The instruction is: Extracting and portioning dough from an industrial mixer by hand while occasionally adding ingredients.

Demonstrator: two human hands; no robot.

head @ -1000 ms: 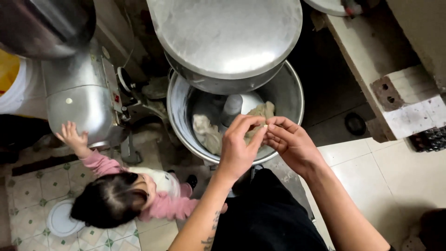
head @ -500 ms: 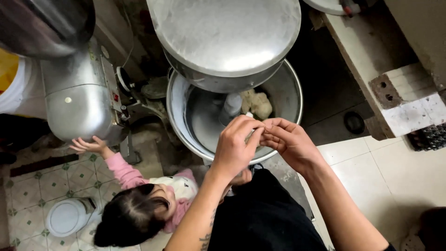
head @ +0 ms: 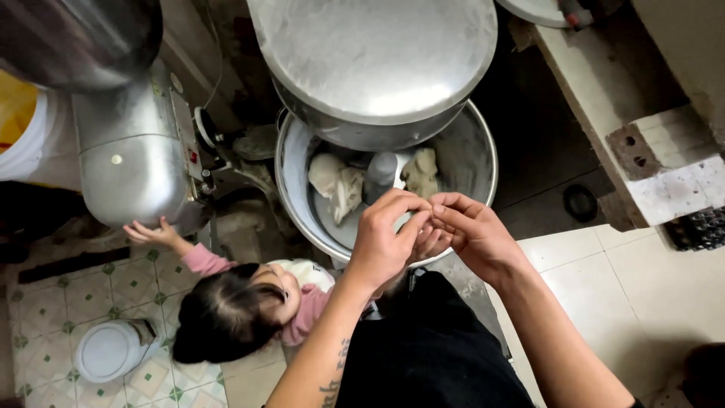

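My left hand [head: 387, 243] and my right hand [head: 474, 236] meet fingertip to fingertip over the near rim of a round steel mixing bowl [head: 483, 162]. The fingers of both are curled and pinched against each other; I see nothing clearly held between them. Inside the bowl lie pale lumps of dough [head: 336, 181] around a grey mixing hook [head: 381, 174]. A big metal mixer head [head: 374, 57] hangs over the bowl's far half.
A small child in a pink top [head: 234, 310] stands at my left, one hand on a silver machine housing [head: 132, 162]. A white lidded pot [head: 109, 351] sits on the patterned tile floor. A worn wooden bench [head: 642, 143] runs along the right.
The dough lumps have shifted around inside the bowl. The child has come closer to me, with the hand lower on the silver housing. My hands stay pinched together.
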